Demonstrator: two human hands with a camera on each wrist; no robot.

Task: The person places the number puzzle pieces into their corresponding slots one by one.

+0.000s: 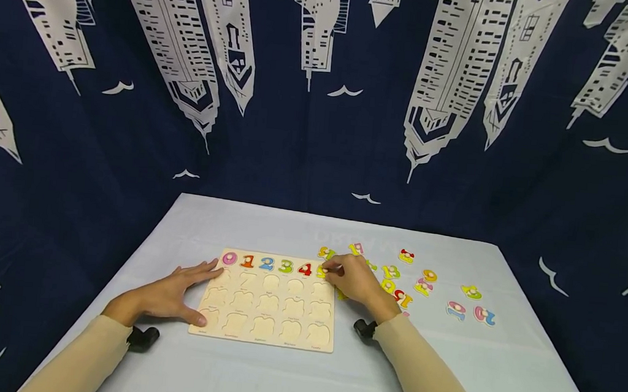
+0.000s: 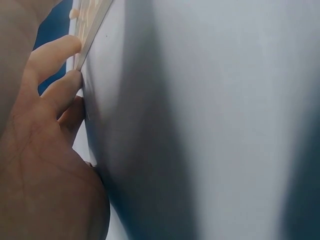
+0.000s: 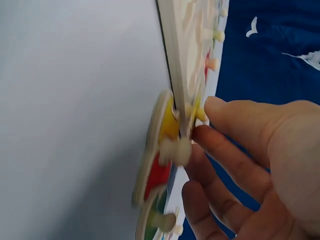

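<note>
Head view. Number board (image 1: 258, 340), one, lying flat on a white table (image 1: 167, 369), one. Top row: 0 (image 1: 230, 258), 1 (image 1: 247, 261), 2 (image 1: 267, 263), 3 (image 1: 286, 266) and 4 (image 1: 305, 270), five numbers in place; 5 (image 1: 321, 272), one, at the row's right end, partly covered by fingers, so whether fully seated cannot be told. Bare hollows (image 1: 271, 284), fifteen, in three rows of five. Loose pieces (image 1: 471, 292), at least fourteen, right of the board, some overlapping; others may hide behind the right hand (image 1: 359, 279). By judgement, over a quarter done, the three lower rows left. Left hand (image 1: 173, 294), one: spread wide, thumb on the board's near left corner, fingertips at its left side. Black wrist mounts (image 1: 142, 339), two. Patterned blue cloth (image 1: 307, 146) behind, one

Left wrist view. Left hand, one, fingertips against the board's edge, nothing gripped

Right wrist view. Right hand, one, narrowed, thumb and finger pinching the 5's yellow knob (image 3: 201, 114), one. Beside the board's corner, blurred loose pieces, three: yellow, red, green, each knobbed
</note>
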